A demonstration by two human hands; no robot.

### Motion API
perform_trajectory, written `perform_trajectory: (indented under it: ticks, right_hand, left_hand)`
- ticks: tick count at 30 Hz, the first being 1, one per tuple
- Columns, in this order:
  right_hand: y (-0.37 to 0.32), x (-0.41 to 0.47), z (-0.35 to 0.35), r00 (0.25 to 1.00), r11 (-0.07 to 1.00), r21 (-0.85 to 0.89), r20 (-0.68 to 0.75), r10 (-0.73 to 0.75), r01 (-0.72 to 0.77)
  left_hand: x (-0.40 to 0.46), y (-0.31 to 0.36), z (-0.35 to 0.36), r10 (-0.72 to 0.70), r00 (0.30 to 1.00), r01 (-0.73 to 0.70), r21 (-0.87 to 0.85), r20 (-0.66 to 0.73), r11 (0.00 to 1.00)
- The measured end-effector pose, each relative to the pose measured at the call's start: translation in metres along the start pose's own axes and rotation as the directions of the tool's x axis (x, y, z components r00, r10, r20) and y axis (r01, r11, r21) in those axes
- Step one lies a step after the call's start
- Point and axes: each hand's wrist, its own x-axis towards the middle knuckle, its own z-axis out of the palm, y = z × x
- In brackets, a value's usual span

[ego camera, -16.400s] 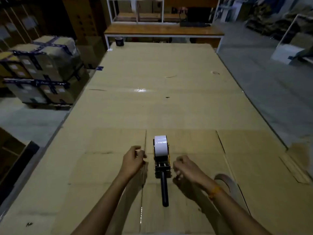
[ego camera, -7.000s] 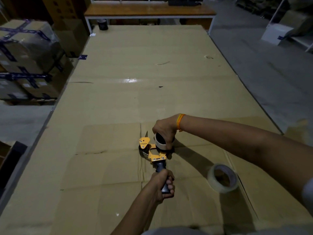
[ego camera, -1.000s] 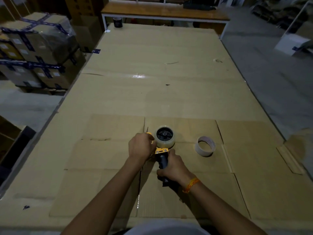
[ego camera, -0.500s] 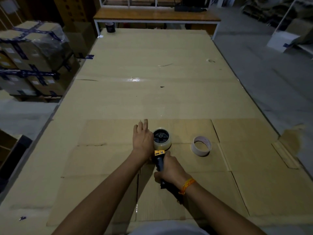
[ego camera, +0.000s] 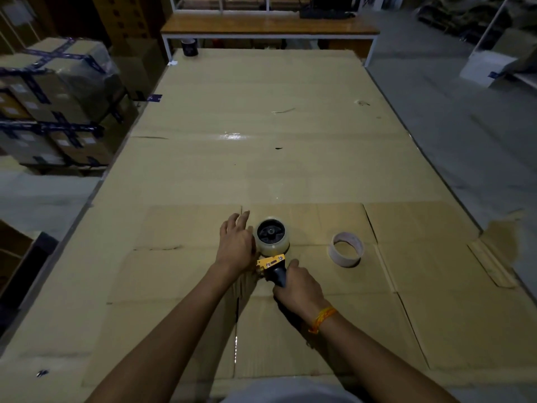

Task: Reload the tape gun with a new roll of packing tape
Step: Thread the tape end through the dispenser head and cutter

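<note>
The yellow and black tape gun [ego camera: 271, 262] lies on its side on a flattened cardboard sheet [ego camera: 436, 315]. A clear roll of packing tape [ego camera: 272, 248] sits on its black hub. My right hand [ego camera: 297, 289] is wrapped around the dark handle. My left hand [ego camera: 234, 242] rests against the left side of the roll, fingers stretched forward and apart; its grip on the gun's front end is hidden. A thin, nearly empty tape roll [ego camera: 346, 248] lies flat on the cardboard to the right of the gun.
The big table [ego camera: 261, 112] is covered in cardboard. A dark tape roll [ego camera: 189, 48] stands at its far left corner. Taped cartons [ego camera: 55, 97] are stacked on the left. A wooden bench [ego camera: 267, 26] stands beyond the table, grey floor to the right.
Since a second ago my left hand has opened its fingers and slid forward along the roll's left side. My right hand keeps hold of the handle. The gun stays flat on the cardboard.
</note>
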Motion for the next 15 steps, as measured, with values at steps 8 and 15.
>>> perform_trajectory:
  ticks: [8,15]
  right_hand:
    - [-0.001,0.003,0.003,1.0,0.999,-0.039,-0.022,0.02,-0.021]
    - [0.005,0.008,0.002,1.0,0.997,-0.081,-0.012,0.015,-0.016]
  left_hand:
    - [-0.028,0.002,0.007,0.085,0.987,-0.09,-0.031,-0.136,0.995]
    - [-0.054,-0.002,0.012,0.131,0.959,-0.149,-0.054,-0.249,0.987]
